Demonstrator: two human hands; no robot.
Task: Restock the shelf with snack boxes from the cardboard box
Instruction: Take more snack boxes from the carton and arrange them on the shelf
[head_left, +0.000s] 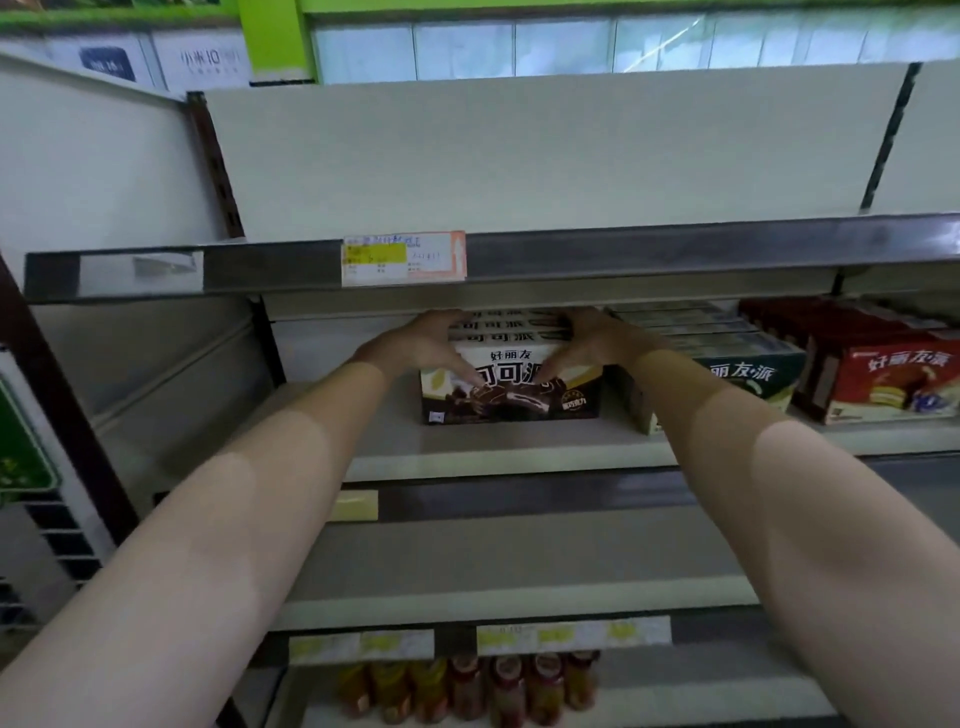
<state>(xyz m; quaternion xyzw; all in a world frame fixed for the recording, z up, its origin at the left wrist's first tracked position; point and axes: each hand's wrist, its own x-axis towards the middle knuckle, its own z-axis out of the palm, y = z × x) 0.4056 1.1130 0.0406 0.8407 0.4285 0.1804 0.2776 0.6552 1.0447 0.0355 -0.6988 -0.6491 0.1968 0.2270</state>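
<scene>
Several tiers of pale metal shelving (519, 441) fill our head view, with grey price rails and a white back panel; green trim and glazed panes run along the top of the room. We take the brown-and-white cocoa pie box (511, 387) as our landmark: it stands on the middle tier, with further boxes of the same print lined up behind it, their tops partly hidden by the upper rail. Our left hand (415, 345) grips its left upper edge, thumb curled down over the printed front, and our right hand (589, 340) grips the right upper edge likewise (the fingers over the top are hard to make out in shadow). Just right of it sits a green snack box (748, 376), half covered by our right forearm, and further right a red snack box (883, 379). Above it, on the rail, a yellow-and-white price tag (404, 258) is too blurred to read. Well below it, capped bottles (467, 688) stand in a row, cut off by the frame. All cartons are glossy, rectangular cardboard.
</scene>
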